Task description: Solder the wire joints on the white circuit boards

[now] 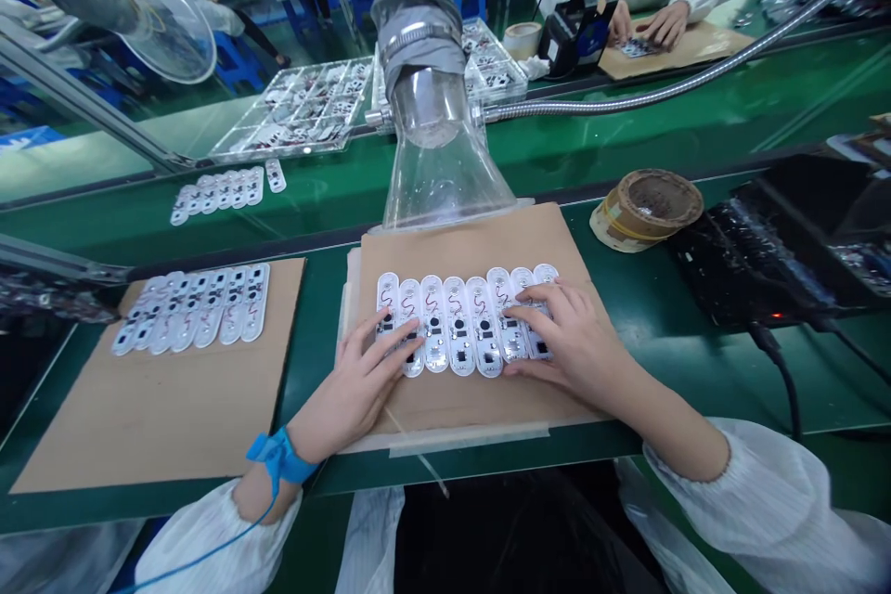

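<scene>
Several white oval-ended strips (457,325) with small dark parts and red wires lie side by side in a row on a brown cardboard sheet (480,241). At the row's left end, my left hand (362,380) rests with its fingers spread over the end strips; a blue band circles that wrist. My right hand (567,329) touches the strips at the right end, fingers apart and thumb near their lower edge. Neither hand lifts anything. A second row of similar strips (199,306) lies on another cardboard sheet (139,418) to the left.
A clear funnel-shaped hood (445,176) hangs just behind the cardboard. To the right are a tape roll (644,209) and a black device (744,251) with cables. Beyond stand divided trays (299,107), loose strips (219,192) and a flexible metal arm (668,88). Another person's hands (651,26) work behind.
</scene>
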`<state>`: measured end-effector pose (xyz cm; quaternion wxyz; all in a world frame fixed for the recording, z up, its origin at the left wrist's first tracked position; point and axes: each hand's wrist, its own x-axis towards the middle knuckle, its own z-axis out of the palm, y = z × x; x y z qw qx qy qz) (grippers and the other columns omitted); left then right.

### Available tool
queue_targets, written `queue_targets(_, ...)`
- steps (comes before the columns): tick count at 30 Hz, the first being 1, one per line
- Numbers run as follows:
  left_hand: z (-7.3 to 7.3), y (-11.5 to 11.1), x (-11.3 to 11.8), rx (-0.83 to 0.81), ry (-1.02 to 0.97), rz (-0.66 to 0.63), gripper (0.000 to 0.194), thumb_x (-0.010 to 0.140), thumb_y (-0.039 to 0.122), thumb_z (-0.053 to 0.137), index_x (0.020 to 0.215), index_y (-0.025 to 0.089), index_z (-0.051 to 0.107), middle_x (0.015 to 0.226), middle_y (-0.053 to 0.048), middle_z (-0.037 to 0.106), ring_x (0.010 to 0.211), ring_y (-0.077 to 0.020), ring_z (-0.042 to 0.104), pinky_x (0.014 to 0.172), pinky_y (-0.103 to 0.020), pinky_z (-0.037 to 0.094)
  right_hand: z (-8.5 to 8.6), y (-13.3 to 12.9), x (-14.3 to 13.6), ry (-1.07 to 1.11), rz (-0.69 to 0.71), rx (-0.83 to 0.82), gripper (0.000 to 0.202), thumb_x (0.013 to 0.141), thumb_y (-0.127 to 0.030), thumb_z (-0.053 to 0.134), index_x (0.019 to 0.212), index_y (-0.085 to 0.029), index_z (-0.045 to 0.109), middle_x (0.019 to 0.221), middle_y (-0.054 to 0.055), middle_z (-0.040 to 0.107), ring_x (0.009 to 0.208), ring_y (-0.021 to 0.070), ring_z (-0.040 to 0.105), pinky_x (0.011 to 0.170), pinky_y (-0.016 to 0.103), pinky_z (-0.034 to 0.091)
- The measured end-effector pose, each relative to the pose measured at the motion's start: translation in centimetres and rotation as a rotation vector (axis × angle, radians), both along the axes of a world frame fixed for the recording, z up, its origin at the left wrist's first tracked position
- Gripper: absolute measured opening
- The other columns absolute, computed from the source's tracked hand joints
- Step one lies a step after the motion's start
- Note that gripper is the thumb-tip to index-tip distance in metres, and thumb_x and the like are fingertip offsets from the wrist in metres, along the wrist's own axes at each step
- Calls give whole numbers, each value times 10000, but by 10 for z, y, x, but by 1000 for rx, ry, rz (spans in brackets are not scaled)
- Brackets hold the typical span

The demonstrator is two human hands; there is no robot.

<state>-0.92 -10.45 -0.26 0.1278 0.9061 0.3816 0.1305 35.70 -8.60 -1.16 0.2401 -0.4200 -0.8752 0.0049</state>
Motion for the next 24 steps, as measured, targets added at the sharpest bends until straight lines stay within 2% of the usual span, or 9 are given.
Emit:
queue_targets(2,15,1,6,-69,-120,-19,530,1095,71,390,1572,286,474,1566,-98,597,1513,-295,460,1201,-522,494,12,-10,-9,90,49,16,588,946,-688,703,1211,-164,664,1162,166,681,1105,349,629,994,530,495)
queue_targets(5,35,8,29,-312,-152,-121,418,1098,81,351,1433,233,548,1239,-83,730,1103,-206,694,946,-351,600,29,-27,-36,210,208,-58,601,987,-730,594,1153,-154,646,992,86,703,921,238,653,819,378,498)
queue_targets(7,44,15,49,-446,-46,-149,325,1093,140,423,1366,214,582,1152,-76,738,947,-204,711,814,-332,585,37,-34,-53,257,270,-81,562,1034,-696,551,1087,-144,644,902,47,701,808,194,631,752,347,471)
queue_targets(9,50,22,65,-534,41,-146,270,1092,208,478,1333,216,600,1167,-77,746,933,-217,715,784,-335,555,41,-36,-60,292,264,-80,413,1113,-531,541,965,-159,643,810,15,674,720,163,586,704,330,432)
queue_targets(12,58,30,71,-651,18,-138,264,1132,329,430,1282,223,619,1085,-57,755,891,-202,700,783,-326,528,41,-32,-45,406,217,-193,327,1144,-312,539,868,-175,649,731,-6,629,680,135,553,669,299,408)
queue_targets(15,67,38,60,-746,-132,-74,315,1128,436,437,1119,215,662,931,-27,710,786,-165,637,724,-289,507,38,-31,-19,560,214,-426,287,1130,-307,577,910,-179,712,753,3,671,709,127,601,671,261,452)
queue_targets(18,71,46,47,-783,-205,-55,333,1109,438,467,991,207,676,891,-21,689,793,-153,620,721,-268,501,35,-33,-2,623,239,-586,299,1123,-319,592,911,-190,759,746,4,701,702,124,642,671,249,488)
queue_targets(21,67,56,40,-767,-188,-43,321,1088,430,497,950,208,683,843,-13,682,751,-146,607,691,-262,496,30,-36,9,630,194,-644,322,1114,-356,603,891,-206,779,726,7,710,685,138,664,644,264,506)
queue_targets(24,60,66,36,-671,-236,57,309,1073,426,516,925,213,684,825,-13,670,729,-147,607,672,-263,506,24,-40,20,666,7,-569,320,1095,-400,622,875,-245,794,751,26,729,667,170,670,587,305,504)
